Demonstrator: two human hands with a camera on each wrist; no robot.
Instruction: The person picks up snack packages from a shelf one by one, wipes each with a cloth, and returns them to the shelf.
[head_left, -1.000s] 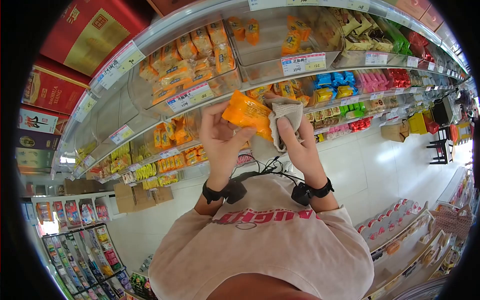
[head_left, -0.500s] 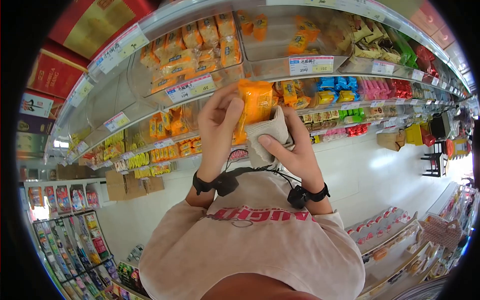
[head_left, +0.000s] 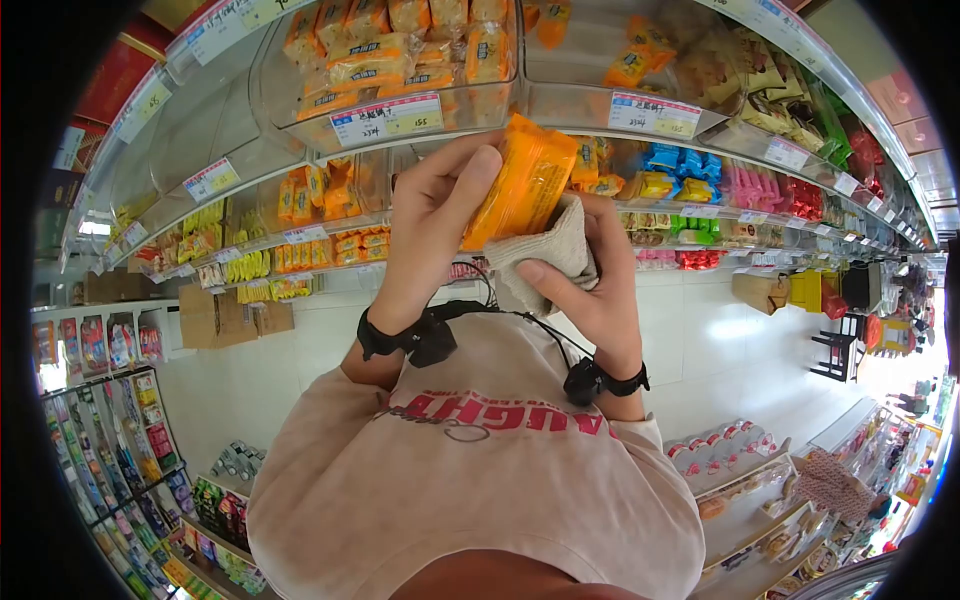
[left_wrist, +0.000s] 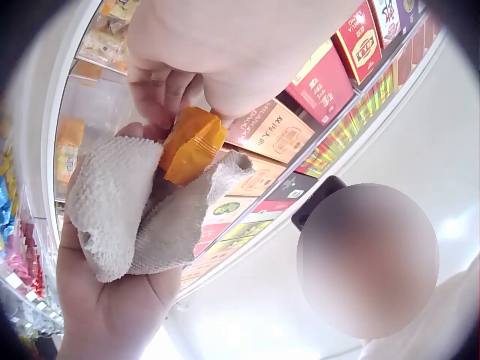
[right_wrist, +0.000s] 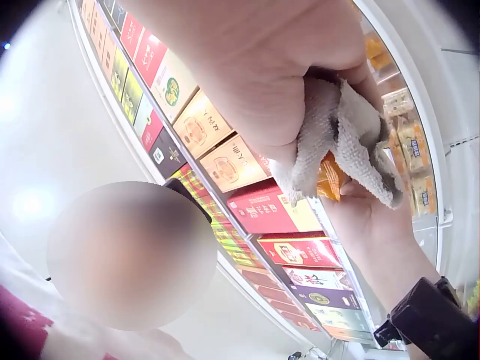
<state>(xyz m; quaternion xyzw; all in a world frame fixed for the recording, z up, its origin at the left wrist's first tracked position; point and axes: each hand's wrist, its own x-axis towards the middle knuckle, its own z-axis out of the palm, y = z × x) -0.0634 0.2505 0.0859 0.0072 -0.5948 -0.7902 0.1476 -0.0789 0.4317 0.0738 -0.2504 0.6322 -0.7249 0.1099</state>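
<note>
My left hand grips an orange wrapped snack packet between thumb and fingers, in the middle of the head view. The packet stands tilted, its top leaning right. My right hand holds a folded greyish-white cloth, thumb across its front. The cloth lies against the packet's lower right part and hides some of it. Seen from the left wrist, the cloth opens in two folds with the orange packet between them. In the right wrist view, only a small piece of the packet shows.
Just beyond the hands, a clear shelf bin holds several orange-and-clear packets. Beside it, another bin has a few orange packets. Price tags line the shelf edge. Lower shelves carry colourful sweets. A cardboard box sits on the left.
The left hand has turned the packet from lying slanted to more upright. The right hand's cloth has shifted to the packet's lower right part. The head view has moved relative to the shelves.
</note>
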